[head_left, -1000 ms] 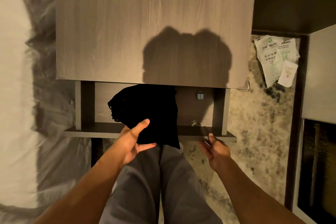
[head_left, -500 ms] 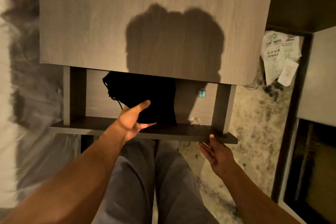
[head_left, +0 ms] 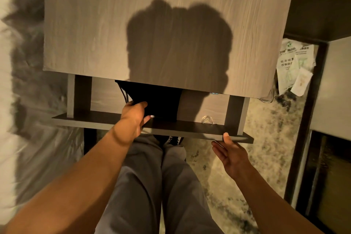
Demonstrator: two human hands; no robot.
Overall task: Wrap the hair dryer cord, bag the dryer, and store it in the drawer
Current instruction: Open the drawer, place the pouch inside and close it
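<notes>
A black bag [head_left: 157, 98] with the dryer inside lies in the open drawer [head_left: 106, 122], its far end hidden under the wooden nightstand top [head_left: 95, 24]. A thin black drawstring hangs at the bag's left edge. My left hand [head_left: 133, 115] reaches over the drawer front, with fingers on the bag's near end. My right hand [head_left: 230, 153] is open, its fingertips touching the underside of the drawer front's right end.
A bed with white and grey bedding [head_left: 24, 100] lies to the left. Paper packets [head_left: 293, 66] lie on the mottled carpet [head_left: 266, 129] right of the nightstand. A dark cabinet [head_left: 322, 157] stands at the far right. My grey-trousered legs [head_left: 152, 186] stand below the drawer.
The bag has gone further back into the drawer, with more of it under the nightstand top. My left hand followed it over the drawer front. My right hand came up to the drawer front.
</notes>
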